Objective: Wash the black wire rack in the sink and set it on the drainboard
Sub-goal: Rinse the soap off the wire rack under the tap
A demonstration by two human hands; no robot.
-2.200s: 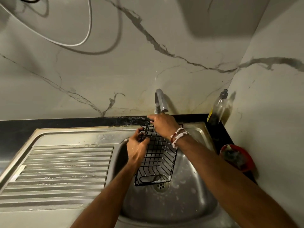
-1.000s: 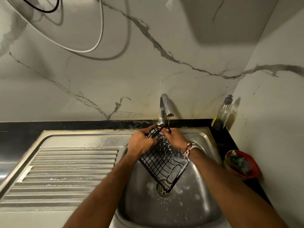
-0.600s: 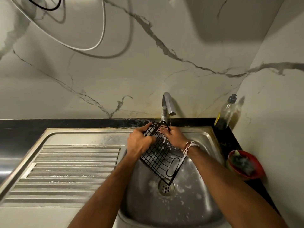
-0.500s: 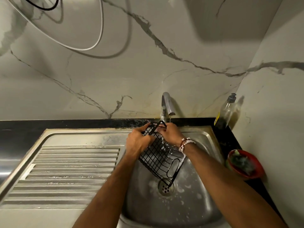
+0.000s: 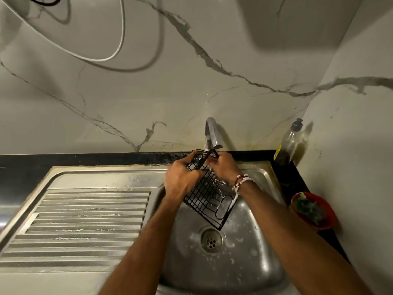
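The black wire rack [image 5: 207, 199] hangs tilted over the steel sink [image 5: 251, 256], its top edge up under the tap spout [image 5: 212, 135] and its lower corner just above the drain [image 5: 211, 239]. My left hand [image 5: 180, 179] grips the rack's upper left side. My right hand [image 5: 223, 168], with a bead bracelet at the wrist, holds the rack's top right by the spout. White foam clings to the wires below that wrist. The ribbed drainboard [image 5: 85, 222] lies to the left of the bowl.
A soap bottle [image 5: 290, 143] stands in the back right corner on the black counter. A red bowl [image 5: 312, 210] holding a scrubber sits to the right of the sink. A white cable [image 5: 102, 58] hangs on the marble wall above.
The rack has turned from lying along the bowl to hanging diagonally with its top under the spout. Both hands have shifted up to its top edge.
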